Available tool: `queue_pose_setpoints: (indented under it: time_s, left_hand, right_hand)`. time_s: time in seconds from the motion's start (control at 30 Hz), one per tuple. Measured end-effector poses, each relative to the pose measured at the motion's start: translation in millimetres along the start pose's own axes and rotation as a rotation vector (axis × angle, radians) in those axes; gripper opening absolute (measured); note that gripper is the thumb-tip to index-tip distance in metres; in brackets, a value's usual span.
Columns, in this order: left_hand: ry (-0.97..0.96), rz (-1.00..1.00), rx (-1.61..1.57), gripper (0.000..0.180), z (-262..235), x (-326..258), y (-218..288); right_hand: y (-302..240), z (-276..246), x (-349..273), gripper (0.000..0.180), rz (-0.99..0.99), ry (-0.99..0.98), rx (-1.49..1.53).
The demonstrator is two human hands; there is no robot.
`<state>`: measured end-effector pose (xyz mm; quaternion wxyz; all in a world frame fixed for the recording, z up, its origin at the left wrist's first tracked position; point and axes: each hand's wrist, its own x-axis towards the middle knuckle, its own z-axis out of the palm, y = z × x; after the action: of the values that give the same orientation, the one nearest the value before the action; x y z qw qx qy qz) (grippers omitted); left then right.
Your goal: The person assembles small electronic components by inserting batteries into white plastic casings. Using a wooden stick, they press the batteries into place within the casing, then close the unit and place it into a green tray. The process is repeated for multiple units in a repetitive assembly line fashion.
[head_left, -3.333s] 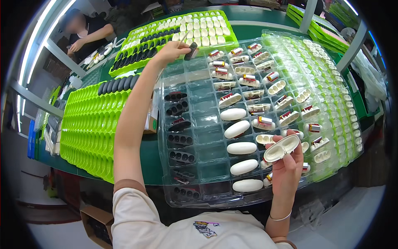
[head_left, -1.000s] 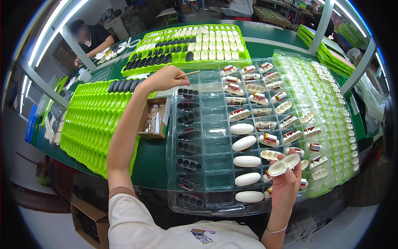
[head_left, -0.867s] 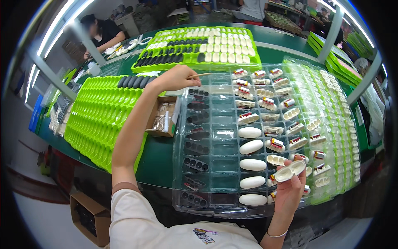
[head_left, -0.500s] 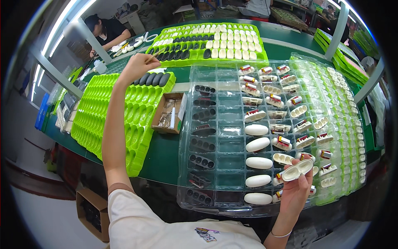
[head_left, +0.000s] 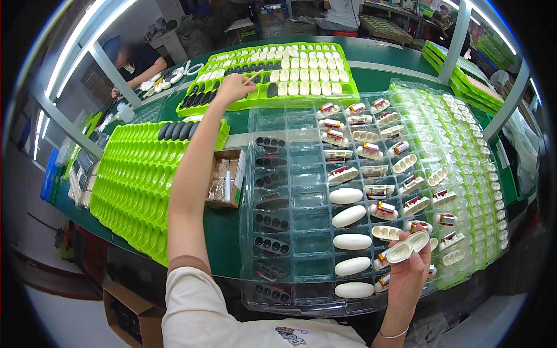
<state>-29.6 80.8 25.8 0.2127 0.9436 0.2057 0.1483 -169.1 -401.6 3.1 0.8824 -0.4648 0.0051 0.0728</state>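
- The open white plastic two-cup oval shell [head_left: 408, 247] is in the right hand [head_left: 408, 279], at the near right; its fingers and thumb grip it from below, hollow side up.
- The shell's long axis runs from lower left to upper right, tilted across the fingertips.
- The left hand [head_left: 234, 90] is well apart, up and to the left at the far side, with its fingers closed on a thin pale wooden stick [head_left: 255, 75]; the stick points forward and right.
- From the left hand, the shell lies toward the person and to the right; the right hand is the nearer one.
- The left hand is over the front of the bright green plastic tray [head_left: 351, 88]; whether it touches cannot be told. A small black oval piece [head_left: 272, 90] sits just to its right, ahead of rows of white pieces.
- Between the hands lies the clear plastic compartment tray [head_left: 307, 216], bearing closed white oval cases [head_left: 348, 217] and black four-holed pieces [head_left: 271, 245].
- The left forearm passes beside an open brown cardboard box [head_left: 239, 174], partly hiding the green moulded tray [head_left: 130, 191] on the left.
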Motion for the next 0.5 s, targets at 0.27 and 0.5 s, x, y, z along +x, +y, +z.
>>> queue_pose_setpoints:
  time_s: [0.27, 0.5]
  left_hand:
    - [0.064, 0.014, 0.026, 0.021, 60, 51, 26]
    - [0.187, -0.108, 0.04, 0.024, 65, 74, 23]
  right_hand:
    - [2, 1, 2, 0.051, 0.02, 0.04, -0.011]
    - [3, 1, 4, 0.05, 0.061, 0.07, 0.022]
